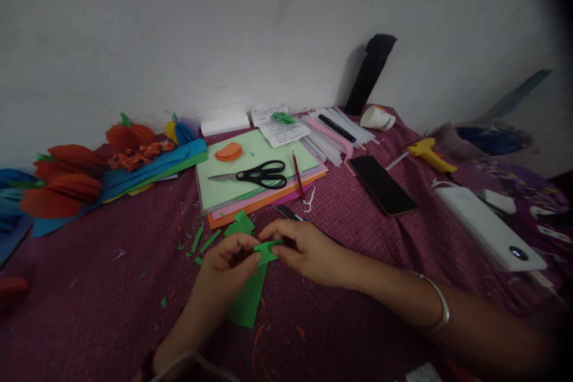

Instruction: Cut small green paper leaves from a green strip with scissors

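Note:
Both my hands meet over a maroon checked cloth (111, 286), low in the middle of the view. My left hand (228, 262) and my right hand (304, 250) each pinch the top of a green paper strip (250, 298), which is folded at its upper end and hangs down toward me. A silver bangle (441, 304) circles my right wrist. Small green paper scraps (199, 242) lie just left of the hands.
Behind the hands lies a stack of coloured paper sheets (264, 158) with black scissors (257, 175), orange cut-outs (229, 151) and a red pencil (298, 174). A phone (381, 184), a yellow glue gun (430, 154), a white power bank (487, 228) and a black bottle (369, 73) are on the right. Orange paper pumpkins (67, 182) sit left.

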A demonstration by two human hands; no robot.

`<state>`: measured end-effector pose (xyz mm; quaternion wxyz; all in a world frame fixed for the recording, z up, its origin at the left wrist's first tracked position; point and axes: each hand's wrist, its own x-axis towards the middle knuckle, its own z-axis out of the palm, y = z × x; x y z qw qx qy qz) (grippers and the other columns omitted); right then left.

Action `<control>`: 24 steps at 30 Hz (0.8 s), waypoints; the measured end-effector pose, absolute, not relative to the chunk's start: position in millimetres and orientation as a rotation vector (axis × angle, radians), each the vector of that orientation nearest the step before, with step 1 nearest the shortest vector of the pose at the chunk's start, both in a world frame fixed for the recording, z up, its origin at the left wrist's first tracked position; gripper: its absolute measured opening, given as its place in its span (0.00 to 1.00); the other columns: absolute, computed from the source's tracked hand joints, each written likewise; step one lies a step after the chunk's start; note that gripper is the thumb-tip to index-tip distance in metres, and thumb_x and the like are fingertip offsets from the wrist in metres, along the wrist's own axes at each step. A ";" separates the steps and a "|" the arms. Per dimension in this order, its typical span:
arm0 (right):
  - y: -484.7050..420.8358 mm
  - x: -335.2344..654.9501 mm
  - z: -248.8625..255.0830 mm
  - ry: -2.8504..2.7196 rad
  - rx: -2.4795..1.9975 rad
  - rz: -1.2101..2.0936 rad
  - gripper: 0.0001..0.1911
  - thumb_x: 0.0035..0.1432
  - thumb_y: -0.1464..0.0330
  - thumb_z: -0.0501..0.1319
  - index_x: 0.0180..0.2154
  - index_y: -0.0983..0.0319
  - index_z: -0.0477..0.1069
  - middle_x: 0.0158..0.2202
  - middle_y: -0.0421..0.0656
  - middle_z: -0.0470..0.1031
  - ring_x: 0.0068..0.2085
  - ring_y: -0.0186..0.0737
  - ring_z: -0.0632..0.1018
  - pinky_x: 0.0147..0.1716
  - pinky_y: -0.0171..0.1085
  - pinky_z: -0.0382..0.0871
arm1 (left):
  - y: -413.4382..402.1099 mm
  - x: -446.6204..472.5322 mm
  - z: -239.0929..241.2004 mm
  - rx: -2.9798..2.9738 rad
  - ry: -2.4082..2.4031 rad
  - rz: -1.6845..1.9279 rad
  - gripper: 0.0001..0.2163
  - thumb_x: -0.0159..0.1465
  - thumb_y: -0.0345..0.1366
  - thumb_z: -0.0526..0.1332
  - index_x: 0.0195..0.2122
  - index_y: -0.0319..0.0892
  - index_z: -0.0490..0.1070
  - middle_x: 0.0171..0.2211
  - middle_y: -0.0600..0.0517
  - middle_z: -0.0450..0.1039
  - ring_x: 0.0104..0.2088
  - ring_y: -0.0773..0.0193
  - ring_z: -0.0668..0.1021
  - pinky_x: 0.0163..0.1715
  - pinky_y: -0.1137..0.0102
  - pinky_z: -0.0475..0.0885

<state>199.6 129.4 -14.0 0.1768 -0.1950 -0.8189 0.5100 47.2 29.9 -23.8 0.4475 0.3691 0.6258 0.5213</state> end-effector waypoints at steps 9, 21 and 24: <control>130.8 195.4 -19.2 -1.933 -0.605 1.816 0.15 0.50 0.78 0.60 0.42 0.61 0.68 0.31 0.35 0.64 0.30 0.30 0.67 0.29 0.31 0.61 | 25.7 49.3 -21.0 0.907 1.613 1.322 0.04 0.53 0.34 0.65 0.24 0.42 0.73 0.17 0.59 0.66 0.19 0.73 0.66 0.19 0.78 0.60; 135.0 194.4 -13.5 -1.850 -0.678 1.871 0.06 0.51 0.70 0.60 0.25 0.63 0.65 0.21 0.33 0.60 0.23 0.28 0.60 0.23 0.31 0.53 | 22.9 53.4 -20.4 0.647 1.511 1.503 0.07 0.52 0.35 0.67 0.24 0.42 0.69 0.18 0.58 0.71 0.21 0.72 0.71 0.22 0.79 0.64; 136.4 194.7 -12.7 -1.854 -0.709 1.822 0.05 0.51 0.73 0.59 0.25 0.63 0.64 0.21 0.32 0.59 0.23 0.28 0.60 0.23 0.31 0.53 | 25.7 52.2 -18.5 0.646 1.543 1.501 0.08 0.53 0.35 0.66 0.24 0.42 0.67 0.19 0.58 0.71 0.20 0.72 0.70 0.22 0.78 0.64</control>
